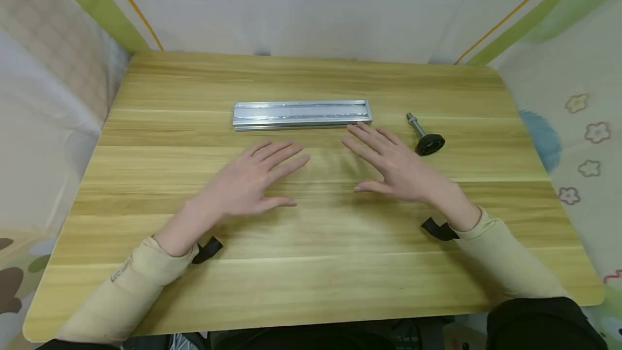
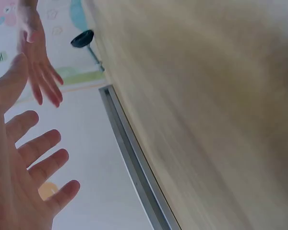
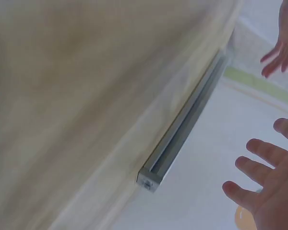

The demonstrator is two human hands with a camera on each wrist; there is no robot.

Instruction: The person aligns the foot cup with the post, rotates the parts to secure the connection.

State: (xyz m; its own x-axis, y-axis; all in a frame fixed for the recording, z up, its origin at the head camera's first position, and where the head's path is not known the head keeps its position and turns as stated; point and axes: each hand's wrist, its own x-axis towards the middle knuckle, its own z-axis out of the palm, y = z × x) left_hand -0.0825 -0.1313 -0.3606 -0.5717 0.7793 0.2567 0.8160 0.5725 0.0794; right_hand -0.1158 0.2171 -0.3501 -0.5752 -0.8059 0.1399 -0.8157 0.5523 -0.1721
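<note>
A silver aluminium profile bar [image 1: 301,114], slotted along its length, lies across the wooden table. To its right rests a levelling foot [image 1: 430,144] with a black round base and a threaded metal stem. My left hand [image 1: 252,180] hovers over the table in front of the bar, fingers spread and holding nothing. With its fingertips near the bar's right end in the head view, my right hand [image 1: 396,166] also holds nothing. In the left wrist view the spread fingers [image 2: 41,148] are apart from the bar. The right wrist view shows the bar's square end [image 3: 149,180].
The wooden table [image 1: 311,285] has rounded corners. A white printed curtain [image 1: 291,9] hangs behind it, with more printed cloth [image 1: 588,139] at the right side. Black straps [image 1: 439,229] stick out at the wrists from beige sleeves [image 1: 505,258].
</note>
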